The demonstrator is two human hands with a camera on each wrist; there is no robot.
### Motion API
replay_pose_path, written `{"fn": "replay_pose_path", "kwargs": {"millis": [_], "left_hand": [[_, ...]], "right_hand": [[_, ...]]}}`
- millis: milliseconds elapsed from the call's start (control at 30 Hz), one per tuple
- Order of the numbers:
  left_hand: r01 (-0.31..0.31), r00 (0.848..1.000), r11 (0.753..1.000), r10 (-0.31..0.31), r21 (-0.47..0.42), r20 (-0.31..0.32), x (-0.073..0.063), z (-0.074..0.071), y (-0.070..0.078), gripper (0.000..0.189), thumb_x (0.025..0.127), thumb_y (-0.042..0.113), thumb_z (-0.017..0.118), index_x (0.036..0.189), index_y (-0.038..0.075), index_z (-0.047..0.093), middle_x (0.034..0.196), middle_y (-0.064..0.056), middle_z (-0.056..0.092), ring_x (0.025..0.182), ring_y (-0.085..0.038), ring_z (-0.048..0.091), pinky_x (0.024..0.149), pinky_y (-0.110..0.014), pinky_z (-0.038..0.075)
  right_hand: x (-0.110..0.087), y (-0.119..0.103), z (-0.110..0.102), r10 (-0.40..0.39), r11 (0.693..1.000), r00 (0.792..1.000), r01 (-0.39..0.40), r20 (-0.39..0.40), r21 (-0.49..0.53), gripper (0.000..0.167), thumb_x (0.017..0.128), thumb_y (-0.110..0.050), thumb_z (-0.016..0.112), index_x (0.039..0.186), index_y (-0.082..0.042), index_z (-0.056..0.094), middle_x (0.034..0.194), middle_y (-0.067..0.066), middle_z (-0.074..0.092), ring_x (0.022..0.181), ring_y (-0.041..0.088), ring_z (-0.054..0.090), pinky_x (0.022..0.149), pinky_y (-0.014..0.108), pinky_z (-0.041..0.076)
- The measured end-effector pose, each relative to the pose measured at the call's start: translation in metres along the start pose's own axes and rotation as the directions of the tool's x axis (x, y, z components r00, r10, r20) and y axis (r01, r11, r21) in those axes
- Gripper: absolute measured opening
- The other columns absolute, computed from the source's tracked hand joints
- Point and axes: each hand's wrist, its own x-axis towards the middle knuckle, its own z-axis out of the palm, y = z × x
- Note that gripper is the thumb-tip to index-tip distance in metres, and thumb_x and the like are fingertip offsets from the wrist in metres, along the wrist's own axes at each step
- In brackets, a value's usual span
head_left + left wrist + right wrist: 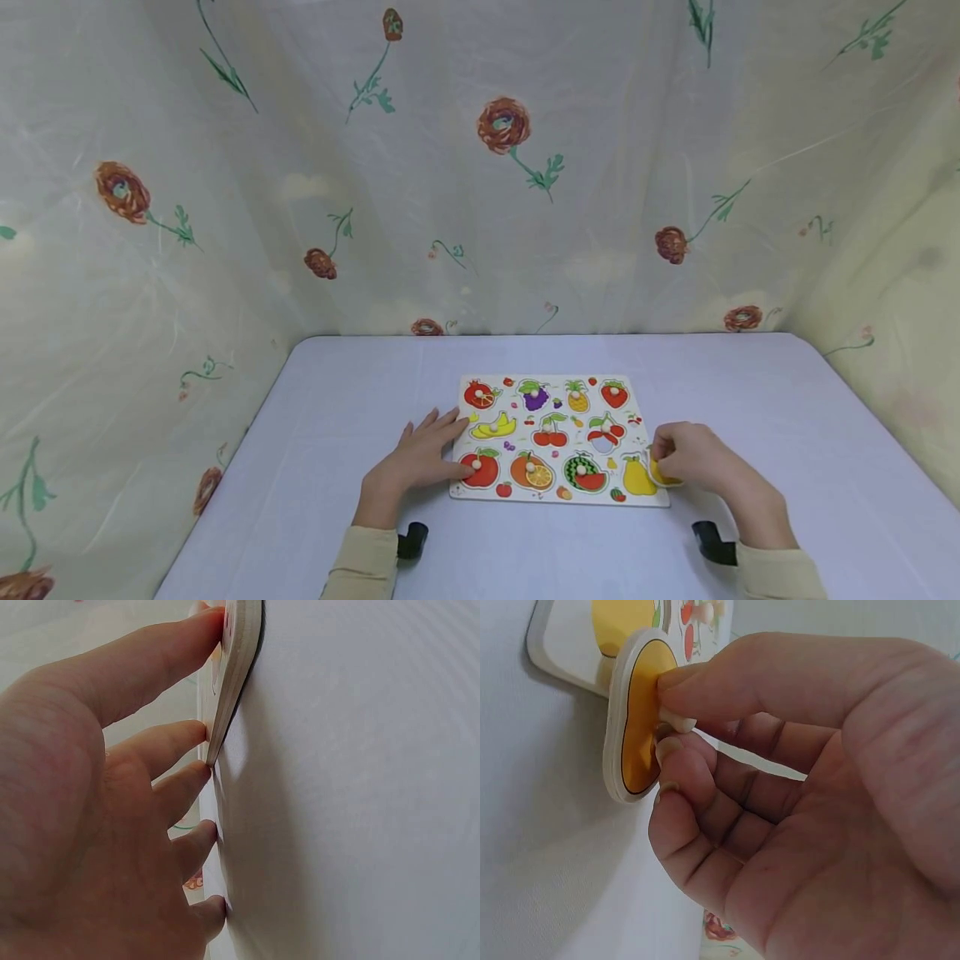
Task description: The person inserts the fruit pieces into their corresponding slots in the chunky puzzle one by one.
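Observation:
A white fruit puzzle board (480, 493) lies on the table. My right hand (693, 457) is at the board's lower right corner and pinches a yellow pear puzzle piece (639, 705) by its small knob (677, 720). The piece is tilted on edge, raised off the table beside the yellow pear picture (637, 477) on the board. At the board's left side, my left hand (420, 457) lies with spread fingers. Its thumb touches the board near the apple (486, 473), and some fingertips meet the left edge in the left wrist view.
Other fruits on the board include grapes (535, 398), bananas (495, 427), an orange (525, 473) and a watermelon (592, 482). The white-covered table (360, 400) ends at a flowered curtain (420, 167). Black wrist devices (412, 542) sit by both sleeves.

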Motion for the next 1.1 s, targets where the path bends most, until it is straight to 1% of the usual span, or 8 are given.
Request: {"fn": "replay_pose_path", "kwargs": {"millis": [233,567,800,1100], "left_hand": [[0.008,1.0,1.0,-0.008,-0.003,0.006,-0.001,-0.001,0.002,0.082,0.082,0.048,0.075,0.153,0.025,0.04,0.165,-0.001,0.028,0.156,-0.031,0.012,0.124,-0.063,0.008],[0.007,1.0,1.0,-0.007,-0.007,0.006,-0.003,-0.003,0.004,0.082,0.082,0.047,0.075,0.153,0.024,0.04,0.165,-0.002,0.029,0.156,-0.032,0.013,0.124,-0.064,0.008],[0.013,1.0,1.0,-0.013,-0.013,0.012,-0.004,-0.004,0.005,0.082,0.082,0.046,0.075,0.153,0.024,0.04,0.165,-0.002,0.029,0.156,-0.032,0.012,0.124,-0.064,0.008],[0.005,1.0,1.0,-0.005,-0.006,0.016,-0.003,-0.004,0.004,0.081,0.083,0.047,0.075,0.153,0.024,0.04,0.165,-0.001,0.028,0.156,-0.032,0.012,0.124,-0.064,0.007]], "right_hand": [[0.002,-0.005,0.004,-0.01,1.0,1.0,0.01,0.018,-0.004,0.006,0.081,0.0,0.062,0.082,-0.006,0.061,0.078,0.006,0.056,0.073,0.02,0.051,0.062,0.029,0.042],[0.003,-0.011,0.011,-0.03,0.999,0.999,0.031,0.032,-0.013,0.011,0.078,0.003,0.063,0.081,-0.007,0.06,0.078,0.005,0.055,0.073,0.02,0.051,0.06,0.029,0.041],[0.003,-0.015,0.013,-0.03,0.999,0.999,0.03,0.044,-0.011,0.009,0.08,0.002,0.062,0.081,-0.007,0.06,0.078,0.005,0.056,0.073,0.02,0.051,0.061,0.029,0.041],[0.004,-0.02,0.017,-0.044,0.999,0.998,0.045,0.047,-0.009,0.011,0.078,0.003,0.064,0.08,-0.008,0.06,0.077,0.005,0.055,0.072,0.02,0.05,0.06,0.029,0.04]]}}
